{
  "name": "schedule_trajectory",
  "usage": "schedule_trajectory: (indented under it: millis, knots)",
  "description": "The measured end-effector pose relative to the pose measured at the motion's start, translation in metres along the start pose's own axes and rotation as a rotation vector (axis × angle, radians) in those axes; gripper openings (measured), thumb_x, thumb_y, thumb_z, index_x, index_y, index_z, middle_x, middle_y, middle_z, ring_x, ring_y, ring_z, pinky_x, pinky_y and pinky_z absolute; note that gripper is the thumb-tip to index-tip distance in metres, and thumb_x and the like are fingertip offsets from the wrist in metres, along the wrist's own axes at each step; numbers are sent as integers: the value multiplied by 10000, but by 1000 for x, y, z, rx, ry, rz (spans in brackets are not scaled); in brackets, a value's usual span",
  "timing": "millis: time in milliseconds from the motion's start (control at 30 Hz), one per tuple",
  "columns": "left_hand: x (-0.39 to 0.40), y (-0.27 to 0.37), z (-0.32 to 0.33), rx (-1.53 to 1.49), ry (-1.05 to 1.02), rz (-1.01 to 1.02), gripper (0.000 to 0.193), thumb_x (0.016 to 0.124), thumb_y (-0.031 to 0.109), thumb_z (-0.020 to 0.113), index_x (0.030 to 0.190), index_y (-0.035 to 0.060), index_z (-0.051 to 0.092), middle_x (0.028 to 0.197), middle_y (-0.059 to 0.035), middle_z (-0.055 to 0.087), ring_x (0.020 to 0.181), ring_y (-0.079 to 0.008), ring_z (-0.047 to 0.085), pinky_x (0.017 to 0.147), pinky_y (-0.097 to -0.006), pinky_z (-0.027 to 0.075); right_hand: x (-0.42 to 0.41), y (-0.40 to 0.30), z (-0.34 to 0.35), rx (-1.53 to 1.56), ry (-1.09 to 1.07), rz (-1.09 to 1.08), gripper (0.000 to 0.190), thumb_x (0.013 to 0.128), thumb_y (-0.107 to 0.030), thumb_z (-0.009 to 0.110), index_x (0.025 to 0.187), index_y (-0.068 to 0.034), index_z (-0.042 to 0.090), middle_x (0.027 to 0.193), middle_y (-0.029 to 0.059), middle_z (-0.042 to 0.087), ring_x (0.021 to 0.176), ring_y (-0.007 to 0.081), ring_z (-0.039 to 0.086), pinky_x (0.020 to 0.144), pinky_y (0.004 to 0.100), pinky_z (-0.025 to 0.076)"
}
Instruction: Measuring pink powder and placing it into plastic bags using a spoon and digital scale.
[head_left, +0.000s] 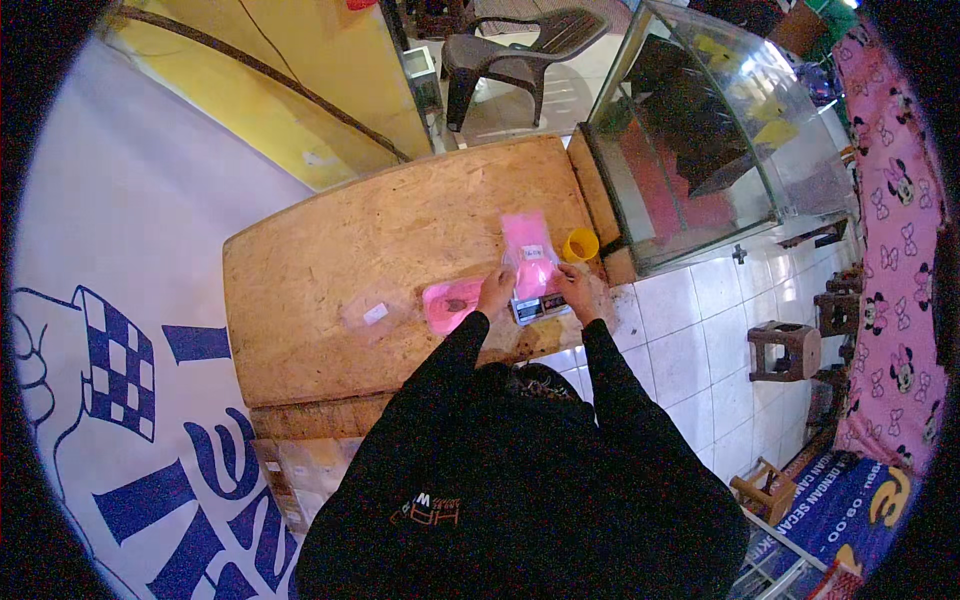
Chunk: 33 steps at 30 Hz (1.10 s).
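Note:
Both hands hold the near edge of a clear plastic bag with pink contents and a white label (533, 259). My left hand (496, 291) pinches its left corner, my right hand (575, 285) its right corner. Beneath the bag is a white digital scale (541, 309), its display side showing between my hands. Left of it lies a pink tray (445, 306) with a small dark item in it, partly behind my left hand. A yellow cup (581, 245) stands just beyond my right hand. Further left, a flat clear bag with a white label (375, 313) lies on the wooden table (322, 247).
A glass display case (690, 150) stands beyond the table's right end. A dark plastic chair (517, 60) is behind the table. Brown stools (784, 351) stand on the tiled floor at right. More labelled clear bags (300, 472) lie at the lower left, beside a printed banner.

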<state>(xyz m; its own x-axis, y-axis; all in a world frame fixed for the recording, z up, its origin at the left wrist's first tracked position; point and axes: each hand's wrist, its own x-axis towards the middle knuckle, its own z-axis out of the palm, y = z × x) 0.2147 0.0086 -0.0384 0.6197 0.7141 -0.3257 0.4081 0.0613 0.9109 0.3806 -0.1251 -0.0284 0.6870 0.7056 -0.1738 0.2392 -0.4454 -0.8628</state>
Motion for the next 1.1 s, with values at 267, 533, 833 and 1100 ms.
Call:
schedule_trajectory:
  millis: [267, 533, 833, 1100]
  knots:
    - [5, -11, 0, -65, 26, -29, 426, 811, 302, 529, 1124, 13, 509, 917, -173, 611, 858, -240, 596, 725, -328, 459, -1, -3, -3, -48, 49, -58, 322, 809, -227, 566, 1020, 15, 578, 959, 137, 618, 889, 222, 590, 778, 316, 464]
    - [-11, 25, -7, -66, 2, -34, 365, 836, 285, 496, 1083, 18, 526, 854, -150, 606, 806, -236, 585, 721, -321, 446, -2, 6, -3, -68, 23, -17, 314, 838, -260, 562, 1034, -14, 576, 972, 134, 619, 916, 229, 587, 791, 326, 457]
    - [-6, 16, -1, 37, 82, 32, 352, 827, 301, 504, 1036, 22, 551, 889, -170, 611, 838, -252, 593, 728, -329, 448, 1, -4, -2, -22, -4, 22, 329, 842, -243, 556, 1069, -5, 566, 975, 146, 617, 913, 219, 586, 792, 310, 457]
    - [-3, 11, 2, 25, 22, 27, 377, 816, 302, 515, 1054, 11, 546, 902, -179, 612, 821, -263, 594, 727, -331, 451, 8, 4, 5, -7, -36, 7, 279, 821, -171, 571, 1042, 0, 575, 928, 128, 627, 852, 196, 597, 740, 297, 475]
